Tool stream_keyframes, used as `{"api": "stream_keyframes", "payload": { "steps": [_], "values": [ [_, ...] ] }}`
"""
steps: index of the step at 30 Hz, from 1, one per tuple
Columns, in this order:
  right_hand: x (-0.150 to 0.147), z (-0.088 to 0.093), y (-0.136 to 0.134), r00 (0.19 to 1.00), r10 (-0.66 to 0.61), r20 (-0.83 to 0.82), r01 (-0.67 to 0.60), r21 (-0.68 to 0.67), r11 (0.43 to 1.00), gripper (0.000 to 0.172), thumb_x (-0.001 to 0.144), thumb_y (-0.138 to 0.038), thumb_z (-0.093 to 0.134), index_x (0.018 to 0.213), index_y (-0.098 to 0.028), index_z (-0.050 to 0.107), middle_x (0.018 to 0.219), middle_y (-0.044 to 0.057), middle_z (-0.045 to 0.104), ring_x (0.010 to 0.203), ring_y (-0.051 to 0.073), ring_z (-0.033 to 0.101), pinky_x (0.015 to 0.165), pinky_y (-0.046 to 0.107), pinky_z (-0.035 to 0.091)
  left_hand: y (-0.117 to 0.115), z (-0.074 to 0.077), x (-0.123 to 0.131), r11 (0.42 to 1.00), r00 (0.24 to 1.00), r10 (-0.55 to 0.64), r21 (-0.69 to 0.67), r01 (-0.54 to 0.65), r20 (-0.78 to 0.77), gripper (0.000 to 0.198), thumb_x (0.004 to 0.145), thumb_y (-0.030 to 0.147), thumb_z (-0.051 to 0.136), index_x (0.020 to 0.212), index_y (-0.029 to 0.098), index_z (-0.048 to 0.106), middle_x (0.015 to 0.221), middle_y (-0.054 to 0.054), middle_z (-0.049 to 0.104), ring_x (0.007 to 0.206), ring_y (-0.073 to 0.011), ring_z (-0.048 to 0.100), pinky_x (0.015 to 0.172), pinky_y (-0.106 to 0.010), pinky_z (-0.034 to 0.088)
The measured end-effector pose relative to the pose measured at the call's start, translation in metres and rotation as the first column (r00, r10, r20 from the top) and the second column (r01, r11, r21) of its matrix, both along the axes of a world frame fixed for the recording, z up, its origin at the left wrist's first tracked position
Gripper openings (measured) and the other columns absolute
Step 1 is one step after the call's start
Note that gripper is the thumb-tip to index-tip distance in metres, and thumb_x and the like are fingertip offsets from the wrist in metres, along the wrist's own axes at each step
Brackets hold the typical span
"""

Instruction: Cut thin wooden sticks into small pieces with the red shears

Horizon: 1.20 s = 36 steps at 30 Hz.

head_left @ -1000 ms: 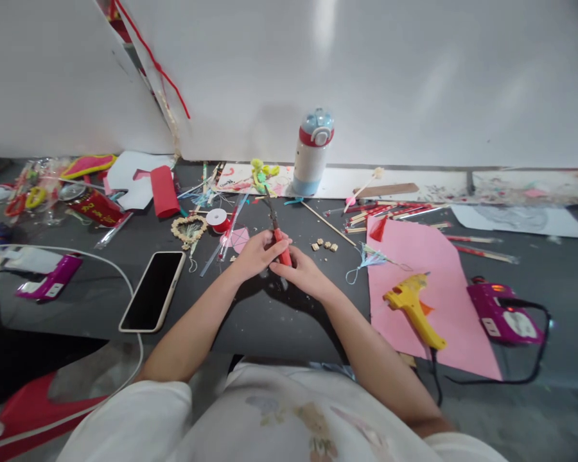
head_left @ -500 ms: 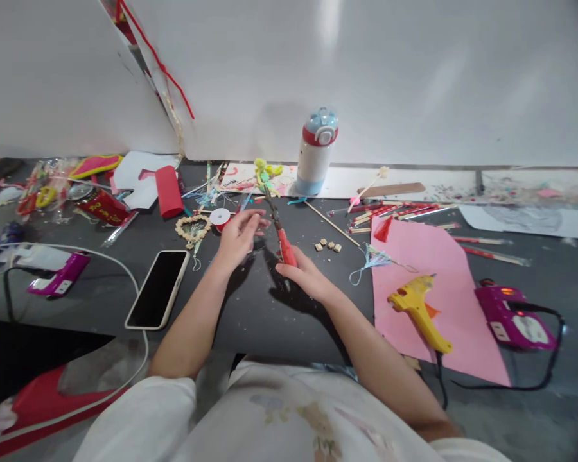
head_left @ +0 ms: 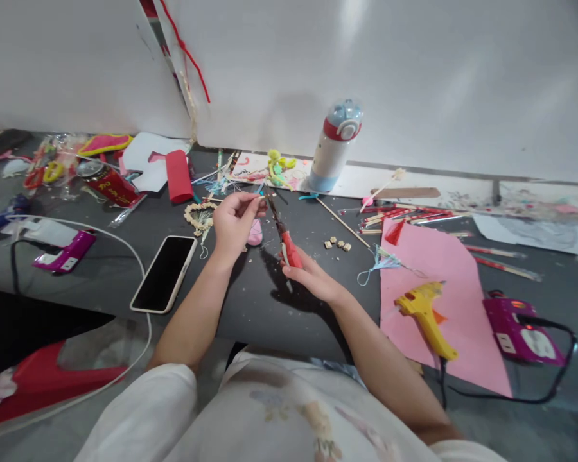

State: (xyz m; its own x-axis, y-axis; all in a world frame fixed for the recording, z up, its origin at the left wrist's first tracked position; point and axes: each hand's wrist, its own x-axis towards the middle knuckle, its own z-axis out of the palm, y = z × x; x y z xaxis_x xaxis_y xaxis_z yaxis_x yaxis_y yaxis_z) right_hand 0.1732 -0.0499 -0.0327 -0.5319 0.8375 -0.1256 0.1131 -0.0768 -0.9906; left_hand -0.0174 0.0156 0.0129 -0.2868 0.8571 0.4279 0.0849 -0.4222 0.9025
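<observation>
My right hand point(head_left: 311, 276) is closed around the handles of red-handled shears point(head_left: 289, 247), whose dark, narrow blades point up and away from me. At the blade tips, my left hand point(head_left: 234, 224) pinches something small and thin that I cannot make out. Just under that hand a pink piece with pale lines point(head_left: 255, 232) shows on the dark table point(head_left: 250, 308). Several small pale wooden bits point(head_left: 337, 244) lie to the right of the shears. Left of my left hand is a heart-shaped ring of wooden bits point(head_left: 198, 218) with a tassel.
A bottle point(head_left: 334, 147) stands at the back. Right are pink paper point(head_left: 455, 308), a yellow glue gun point(head_left: 424, 314), a purple power socket point(head_left: 523, 330) with a cord, and wrapped chopsticks point(head_left: 404, 215). Left are a phone point(head_left: 164, 274), a white cable point(head_left: 120, 250) and a tipped can point(head_left: 108, 183).
My left hand has gone from loosely spread fingers to a pinch at the shears' tips. It now covers the ribbon spool, and the pink piece shows beneath it. The view has shifted slightly.
</observation>
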Motion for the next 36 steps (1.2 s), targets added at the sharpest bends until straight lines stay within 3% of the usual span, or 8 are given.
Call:
{"api": "stream_keyframes", "payload": {
  "steps": [6,20,28,36],
  "values": [
    [-0.002,0.007,-0.0016,0.998,-0.002,0.064,-0.002,0.06,0.998,0.048,0.086,-0.057,0.056,0.113,-0.018,0.053,0.101,0.007,0.055,0.095,0.023,0.053,0.094,0.045,0.043,0.0031,-0.002,-0.0008,0.999,0.995,-0.019,-0.044,0.023,0.1,0.04,0.07,0.056,0.08,0.075,0.018,0.068,0.065,-0.001,0.072,0.057,-0.0142,0.07,0.058,-0.027,0.062],
    [-0.0017,0.0059,-0.0014,0.999,0.015,0.052,-0.021,0.108,0.994,0.046,0.092,-0.062,0.044,0.107,-0.019,0.051,0.091,0.004,0.052,0.086,0.02,0.048,0.084,0.039,0.042,0.0024,0.0002,-0.003,1.0,0.999,0.026,0.013,-0.025,-0.031,0.028,0.075,0.043,0.079,0.082,0.017,0.072,0.069,-0.002,0.074,0.061,-0.0134,0.071,0.06,-0.024,0.061],
    [-0.0024,0.0063,-0.0023,0.999,0.02,0.034,-0.025,0.14,0.99,0.048,0.094,-0.069,0.037,0.092,-0.022,0.045,0.083,0.001,0.049,0.082,0.019,0.046,0.081,0.037,0.039,0.0036,-0.0007,-0.0026,0.999,0.999,0.033,0.002,-0.033,-0.03,0.025,0.074,0.039,0.079,0.082,0.017,0.072,0.068,-0.002,0.074,0.06,-0.0141,0.071,0.06,-0.025,0.061],
    [-0.0041,0.0027,-0.0021,1.0,-0.003,-0.003,0.003,0.111,0.994,0.048,0.094,-0.068,0.037,0.097,-0.021,0.047,0.086,0.002,0.05,0.083,0.019,0.046,0.08,0.036,0.039,0.0055,-0.0028,-0.0032,0.997,0.998,-0.052,-0.059,0.053,0.025,0.032,0.068,0.042,0.083,0.087,0.017,0.075,0.077,-0.004,0.076,0.068,-0.0164,0.073,0.065,-0.029,0.063]
  ]
}}
